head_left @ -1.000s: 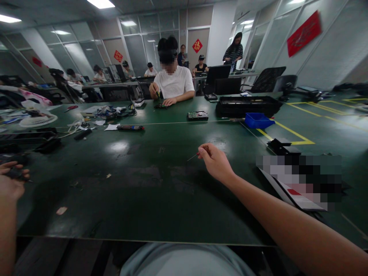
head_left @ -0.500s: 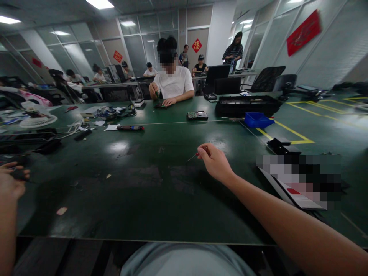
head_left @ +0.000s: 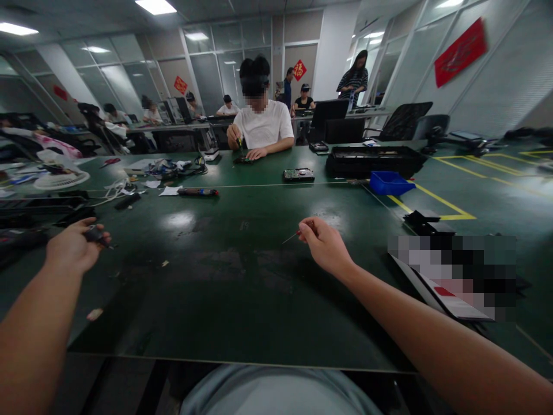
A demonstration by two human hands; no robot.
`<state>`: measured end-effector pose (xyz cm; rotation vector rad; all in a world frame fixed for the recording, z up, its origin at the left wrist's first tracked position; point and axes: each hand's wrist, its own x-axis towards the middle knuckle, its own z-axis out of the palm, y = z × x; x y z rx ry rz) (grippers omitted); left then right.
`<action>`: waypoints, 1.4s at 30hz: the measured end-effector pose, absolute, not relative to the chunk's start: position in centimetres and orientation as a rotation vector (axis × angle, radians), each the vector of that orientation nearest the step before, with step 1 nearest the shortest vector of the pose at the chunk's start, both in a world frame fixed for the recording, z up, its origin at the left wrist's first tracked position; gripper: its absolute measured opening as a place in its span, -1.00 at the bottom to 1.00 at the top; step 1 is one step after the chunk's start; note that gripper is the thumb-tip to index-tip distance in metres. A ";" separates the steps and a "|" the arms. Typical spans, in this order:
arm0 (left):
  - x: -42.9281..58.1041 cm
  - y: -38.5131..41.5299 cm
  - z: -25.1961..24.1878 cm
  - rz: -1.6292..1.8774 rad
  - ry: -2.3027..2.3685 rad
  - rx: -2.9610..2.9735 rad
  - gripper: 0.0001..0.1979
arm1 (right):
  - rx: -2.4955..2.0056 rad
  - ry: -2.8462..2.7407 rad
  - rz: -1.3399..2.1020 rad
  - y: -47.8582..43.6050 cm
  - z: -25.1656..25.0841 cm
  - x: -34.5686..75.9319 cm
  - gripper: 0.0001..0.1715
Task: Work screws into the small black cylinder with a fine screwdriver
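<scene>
Above the green table [head_left: 207, 311], my right hand [head_left: 324, 245] pinches a screwdriver [head_left: 290, 237] with a red handle. Its thin metal shaft points down and to the left, apart from the other things. At the left, my left hand [head_left: 71, 249] is closed around a dark tool [head_left: 95, 235] with a short thin tip, whose exact kind I cannot make out. Part of that tool is hidden by the fingers. Small pale scraps [head_left: 94, 314] lie on the tabletop near my left forearm.
Across the table a person in a white shirt [head_left: 263, 127] works on a small part. A circuit-covered drive [head_left: 299, 174], a blue bin [head_left: 391, 183] and a black tray [head_left: 375, 164] stand on the far side. Cables [head_left: 177, 168] and a dark cylindrical tool [head_left: 196, 192] lie left.
My left hand has come in from the left edge, further over the table, bringing the dark tool. My right hand and the screwdriver have hardly moved.
</scene>
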<state>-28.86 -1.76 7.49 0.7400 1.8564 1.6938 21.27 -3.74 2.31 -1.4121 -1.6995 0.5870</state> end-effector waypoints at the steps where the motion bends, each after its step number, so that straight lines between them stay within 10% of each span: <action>1: -28.0 -1.3 7.5 1.657 1.814 0.729 -0.78 | -1.409 -1.701 0.585 -3.7 2.2 21.3 -0.75; 34: 3.0 -3.4 0.9 0.793 1.116 1.794 -0.41 | -1.361 -1.636 0.501 -3.6 1.8 21.4 -0.75; 42: 1.4 -0.8 0.0 0.980 1.157 2.079 -0.73 | -1.366 -1.648 0.404 -4.2 2.7 21.6 -0.66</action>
